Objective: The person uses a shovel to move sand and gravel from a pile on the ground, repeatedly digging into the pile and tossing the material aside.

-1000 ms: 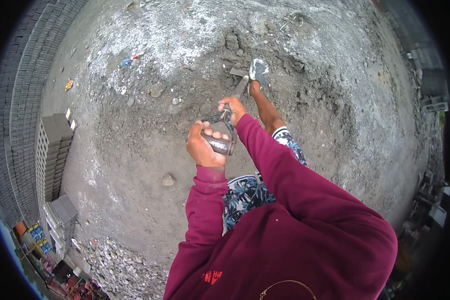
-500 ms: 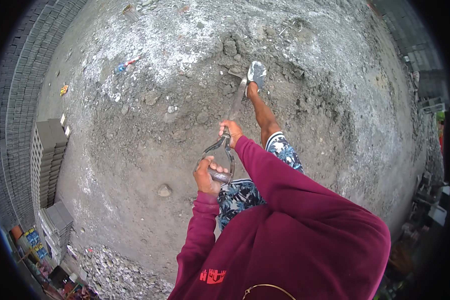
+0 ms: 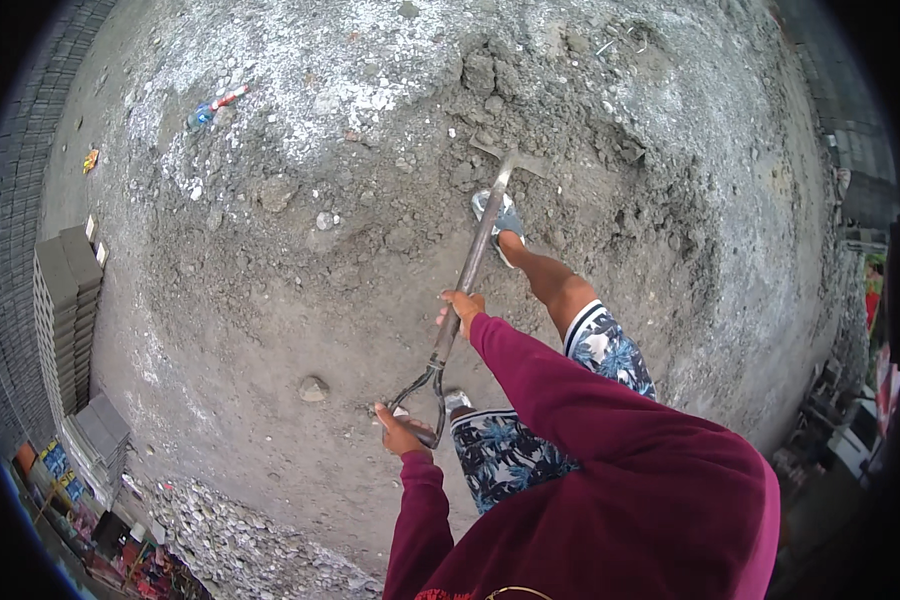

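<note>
Left hand (image 3: 404, 436) and right hand (image 3: 463, 311) are gripping a shovel (image 3: 478, 248), soil (image 3: 570, 118) beyond their fingers (image 3: 454, 297) lying part loosened, part seemingly unbroken.

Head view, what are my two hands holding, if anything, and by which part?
A shovel: your left hand grips the crossbar of its end handle, and your right hand is around the shaft.
</note>
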### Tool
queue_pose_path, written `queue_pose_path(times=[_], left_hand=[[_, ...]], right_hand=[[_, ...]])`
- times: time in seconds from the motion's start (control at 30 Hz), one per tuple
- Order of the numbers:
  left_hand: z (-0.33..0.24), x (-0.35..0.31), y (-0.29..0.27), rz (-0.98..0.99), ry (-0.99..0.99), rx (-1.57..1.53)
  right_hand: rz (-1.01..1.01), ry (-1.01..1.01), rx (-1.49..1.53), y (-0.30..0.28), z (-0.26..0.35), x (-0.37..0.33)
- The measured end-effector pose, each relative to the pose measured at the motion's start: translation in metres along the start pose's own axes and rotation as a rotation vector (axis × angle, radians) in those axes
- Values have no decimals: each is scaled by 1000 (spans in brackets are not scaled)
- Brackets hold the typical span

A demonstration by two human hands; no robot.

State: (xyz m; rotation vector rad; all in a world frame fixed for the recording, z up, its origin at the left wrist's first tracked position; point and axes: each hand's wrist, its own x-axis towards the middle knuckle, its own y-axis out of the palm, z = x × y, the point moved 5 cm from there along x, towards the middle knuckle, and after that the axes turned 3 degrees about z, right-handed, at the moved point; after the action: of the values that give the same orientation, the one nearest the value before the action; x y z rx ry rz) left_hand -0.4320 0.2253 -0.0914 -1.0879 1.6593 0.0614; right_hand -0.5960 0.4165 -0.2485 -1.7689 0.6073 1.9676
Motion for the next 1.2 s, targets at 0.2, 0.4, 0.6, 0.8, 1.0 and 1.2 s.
queue_pose_path(times=[0.2, 0.4, 0.6, 0.8, 1.0, 1.2], left_hand=[[14, 29, 10, -244, -118, -72], [31, -7, 4, -181, -93, -114], [85, -25, -65, -69, -78, -226], [91, -45, -177, 65, -40, -268], [65, -97, -360, 34, 179, -174], [54, -142, -530, -69, 393, -5]], right_hand=[[-60, -61, -140, -5, 153, 101], [-102, -319, -410, -68, 133, 153], [-117, -439, -223, -71, 122, 33], [-96, -452, -224, -91, 62, -94], [-59, -376, -28, -106, -84, -212], [67, -137, 195, -152, -266, -264]])
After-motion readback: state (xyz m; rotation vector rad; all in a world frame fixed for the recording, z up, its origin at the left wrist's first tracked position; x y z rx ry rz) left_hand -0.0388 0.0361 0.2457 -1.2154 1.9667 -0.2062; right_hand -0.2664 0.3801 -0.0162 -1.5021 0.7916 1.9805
